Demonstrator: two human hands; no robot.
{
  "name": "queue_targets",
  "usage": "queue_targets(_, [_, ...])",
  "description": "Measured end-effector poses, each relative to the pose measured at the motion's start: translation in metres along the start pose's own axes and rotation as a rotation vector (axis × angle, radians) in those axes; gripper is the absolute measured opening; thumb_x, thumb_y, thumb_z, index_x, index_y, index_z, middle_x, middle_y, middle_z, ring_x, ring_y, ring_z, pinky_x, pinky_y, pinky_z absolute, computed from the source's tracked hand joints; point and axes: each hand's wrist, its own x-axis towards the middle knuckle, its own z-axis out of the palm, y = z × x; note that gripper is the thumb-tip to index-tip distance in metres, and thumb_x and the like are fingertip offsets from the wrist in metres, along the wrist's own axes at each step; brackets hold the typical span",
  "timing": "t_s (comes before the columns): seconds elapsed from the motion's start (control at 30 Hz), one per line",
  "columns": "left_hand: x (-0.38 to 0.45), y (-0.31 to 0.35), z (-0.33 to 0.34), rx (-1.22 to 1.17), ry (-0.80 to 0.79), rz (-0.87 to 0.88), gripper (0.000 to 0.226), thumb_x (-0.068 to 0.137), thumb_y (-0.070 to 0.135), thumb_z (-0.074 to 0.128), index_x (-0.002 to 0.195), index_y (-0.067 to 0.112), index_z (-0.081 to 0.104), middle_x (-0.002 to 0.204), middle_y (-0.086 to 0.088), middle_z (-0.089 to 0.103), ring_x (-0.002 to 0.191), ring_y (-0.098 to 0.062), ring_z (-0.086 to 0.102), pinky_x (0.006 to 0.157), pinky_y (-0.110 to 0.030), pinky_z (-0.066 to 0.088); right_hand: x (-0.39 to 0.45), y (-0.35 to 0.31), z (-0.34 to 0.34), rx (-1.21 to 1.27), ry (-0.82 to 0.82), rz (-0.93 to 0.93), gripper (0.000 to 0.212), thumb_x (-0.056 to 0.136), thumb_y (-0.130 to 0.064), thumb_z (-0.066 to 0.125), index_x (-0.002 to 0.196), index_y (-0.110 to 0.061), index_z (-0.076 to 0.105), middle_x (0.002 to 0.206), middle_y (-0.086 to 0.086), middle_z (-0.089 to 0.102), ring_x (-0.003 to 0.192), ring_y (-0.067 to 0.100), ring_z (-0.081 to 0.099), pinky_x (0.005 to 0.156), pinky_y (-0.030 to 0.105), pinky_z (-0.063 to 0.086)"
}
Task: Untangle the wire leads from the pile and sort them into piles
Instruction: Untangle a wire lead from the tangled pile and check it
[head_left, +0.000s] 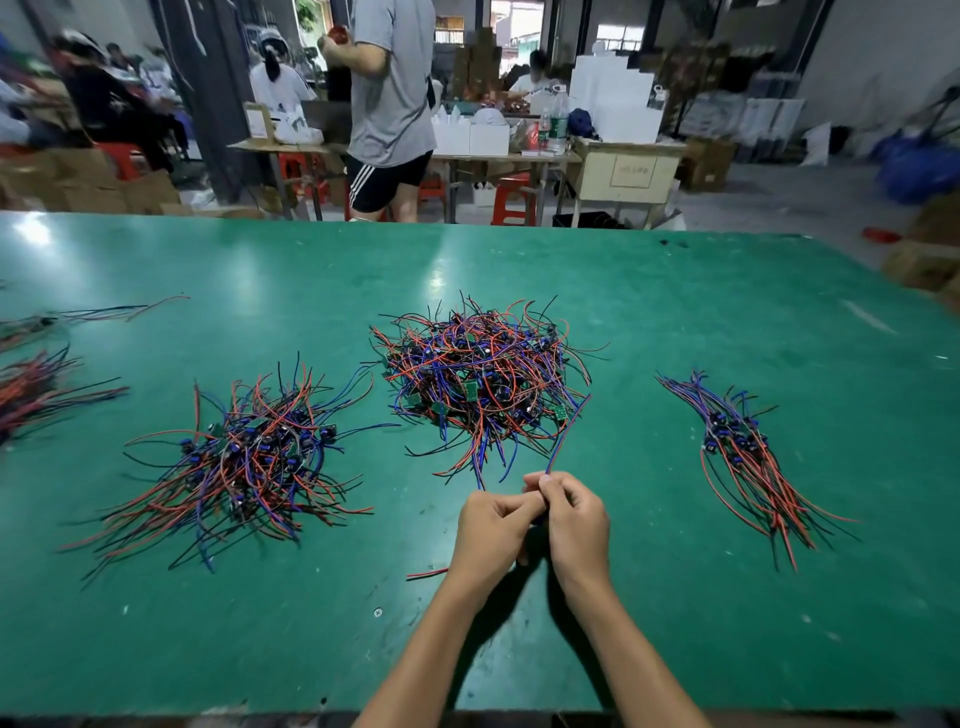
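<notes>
A tangled pile (485, 382) of red, blue and black wire leads with small green boards lies mid-table. A looser pile (249, 462) sits to its left, and a neat aligned bundle (743, 457) lies to the right. My left hand (493, 530) and my right hand (574, 522) meet near the table's front, both with curled fingers pinching one wire lead (569, 431). Its red and blue wires rise from my fingers toward the tangled pile's right edge. A red-black wire end (426, 573) pokes out left of my left wrist.
The green table (675, 312) stretches wide around the piles. More wire bundles (36, 384) lie at the far left edge. Beyond the table stands a person in a grey shirt (392, 104), with other workers, benches, red stools and cardboard boxes behind.
</notes>
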Motion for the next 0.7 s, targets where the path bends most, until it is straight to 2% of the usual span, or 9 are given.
queue_targets(0.1, [-0.001,0.001,0.003,0.018,0.008,-0.004,0.041,0.093,0.021,0.065,0.069,-0.011,0.064,0.054,-0.015,0.049,0.049,-0.016,0.037,0.051,-0.027,0.029,0.010,-0.007,0.005,-0.046,0.081,0.069,0.028,0.093,-0.017,0.057,0.072,-0.026,0.073,0.076,-0.014,0.073,0.076,0.008,0.067,0.077,0.035,0.053])
queue_targets(0.23, [-0.001,0.002,0.003,0.024,0.031,0.011,0.031,0.094,0.017,0.066,0.067,0.012,0.079,0.040,0.012,0.052,0.039,0.001,0.037,0.044,-0.019,0.030,0.026,-0.022,0.005,-0.039,0.090,0.155,0.022,0.086,-0.028,0.057,0.072,-0.033,0.073,0.074,-0.009,0.071,0.069,0.024,0.058,0.075,0.048,0.056])
queue_targets(0.33, [-0.002,0.002,0.005,-0.017,-0.014,0.008,0.028,0.094,0.018,0.066,0.072,0.022,0.083,0.059,0.007,0.072,0.053,0.004,0.059,0.053,-0.019,0.050,0.038,-0.033,0.002,-0.002,0.163,0.234,0.016,0.081,-0.027,0.061,0.070,-0.022,0.071,0.069,0.001,0.066,0.060,0.025,0.053,0.058,0.045,0.052])
queue_targets(0.4, [-0.003,0.003,0.007,-0.036,-0.028,-0.028,0.025,0.089,0.023,0.068,0.069,0.025,0.082,0.074,-0.003,0.078,0.075,-0.014,0.073,0.069,-0.030,0.059,0.048,-0.035,-0.002,0.060,0.178,0.307,0.017,0.082,-0.021,0.058,0.072,-0.017,0.071,0.079,0.002,0.070,0.056,0.021,0.050,0.046,0.031,0.045])
queue_targets(0.43, [-0.004,0.004,0.006,-0.042,-0.029,-0.043,0.022,0.086,0.025,0.069,0.068,0.023,0.082,0.076,-0.005,0.078,0.077,-0.022,0.075,0.067,-0.032,0.059,0.051,-0.036,-0.004,0.087,0.171,0.345,0.018,0.082,-0.020,0.057,0.073,-0.015,0.072,0.082,0.002,0.071,0.054,0.020,0.048,0.044,0.027,0.043])
queue_targets(0.5, [-0.005,0.004,0.005,-0.055,-0.040,-0.069,0.022,0.085,0.023,0.068,0.069,0.019,0.082,0.075,-0.007,0.077,0.077,-0.029,0.076,0.064,-0.034,0.059,0.055,-0.039,-0.010,0.124,0.141,0.422,0.020,0.083,-0.018,0.055,0.077,-0.013,0.073,0.083,0.003,0.072,0.052,0.018,0.045,0.044,0.023,0.041])
queue_targets(0.57, [-0.005,0.004,0.002,-0.048,-0.054,-0.074,0.023,0.087,0.018,0.068,0.068,0.016,0.081,0.070,-0.007,0.076,0.076,-0.025,0.077,0.061,-0.029,0.058,0.060,-0.044,-0.017,0.151,0.070,0.509,0.022,0.083,-0.019,0.053,0.081,-0.010,0.072,0.083,0.004,0.071,0.049,0.017,0.041,0.043,0.019,0.036])
queue_targets(0.63, [-0.007,0.007,0.000,-0.045,-0.078,-0.081,0.022,0.089,0.015,0.069,0.071,0.013,0.081,0.073,-0.008,0.077,0.063,-0.013,0.073,0.051,-0.017,0.049,0.064,-0.048,-0.026,0.188,-0.002,0.583,0.022,0.082,-0.020,0.051,0.081,-0.010,0.070,0.080,0.002,0.069,0.044,0.014,0.037,0.038,0.017,0.028])
queue_targets(0.7, [-0.009,0.010,-0.001,-0.052,-0.101,-0.088,0.021,0.091,0.013,0.067,0.076,0.009,0.081,0.079,-0.010,0.078,0.046,-0.002,0.059,0.046,-0.013,0.043,0.065,-0.050,-0.034,0.210,-0.077,0.597,0.022,0.083,-0.023,0.051,0.081,-0.011,0.070,0.079,0.001,0.070,0.044,0.013,0.038,0.038,0.016,0.028])
